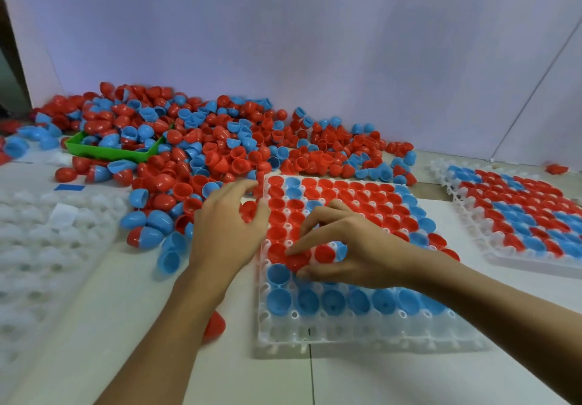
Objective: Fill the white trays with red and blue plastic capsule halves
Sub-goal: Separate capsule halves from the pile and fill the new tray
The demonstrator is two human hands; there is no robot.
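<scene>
Head view. Middle tray [315, 338]: white, cells mostly filled, nearest row bare (so work goes on here). Right hand [356, 256]: fingers pinching a red half [296, 261] into a cell, likely to seat it. Left hand [230, 225]: fingers curled round another red half [248, 211], ready as next. Loose pile [220, 152]: on the table behind, within reach. Filled tray [519, 215]: set aside right. Bare tray [47, 247]: left.

Nearly full white tray [346, 338] beside heaped red and blue capsule halves [201, 152].
</scene>
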